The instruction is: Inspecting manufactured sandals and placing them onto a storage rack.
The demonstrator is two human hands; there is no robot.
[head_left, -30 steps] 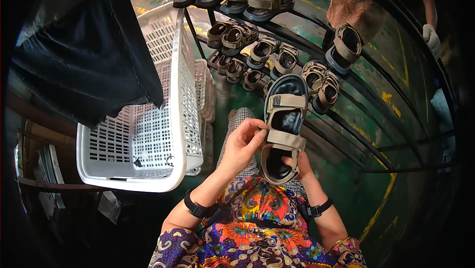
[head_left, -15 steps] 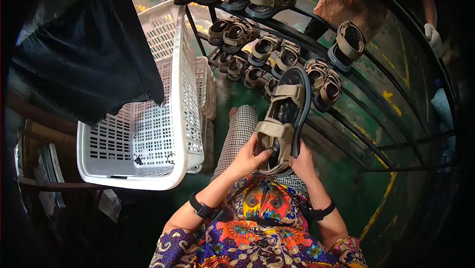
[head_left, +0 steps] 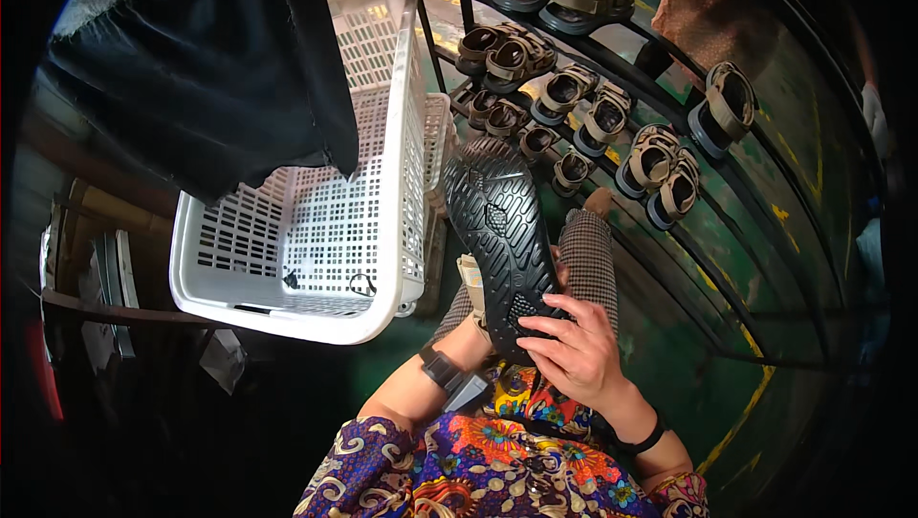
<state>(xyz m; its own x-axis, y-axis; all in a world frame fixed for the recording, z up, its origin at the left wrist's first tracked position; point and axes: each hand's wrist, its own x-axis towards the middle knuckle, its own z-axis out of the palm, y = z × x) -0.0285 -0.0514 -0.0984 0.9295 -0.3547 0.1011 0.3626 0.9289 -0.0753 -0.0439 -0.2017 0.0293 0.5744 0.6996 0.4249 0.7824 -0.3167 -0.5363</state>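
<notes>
A sandal (head_left: 497,231) with a black treaded sole and tan straps is held up over my lap, sole facing me. My right hand (head_left: 574,351) grips its heel end with fingers laid across the sole. My left hand (head_left: 475,327) is mostly hidden behind the sandal and holds it from underneath near the tan strap. Both wrists wear dark bands.
A white perforated plastic basket (head_left: 382,317) stands to my left, with a dark cloth (head_left: 220,59) hanging over it. A black metal rack (head_left: 669,97) ahead carries several tan and black sandals (head_left: 660,169) on its tiers. The floor is green (head_left: 727,346).
The sandal has been turned over: its straps faced me before, and now the black sole does. It also shifted left, toward the basket.
</notes>
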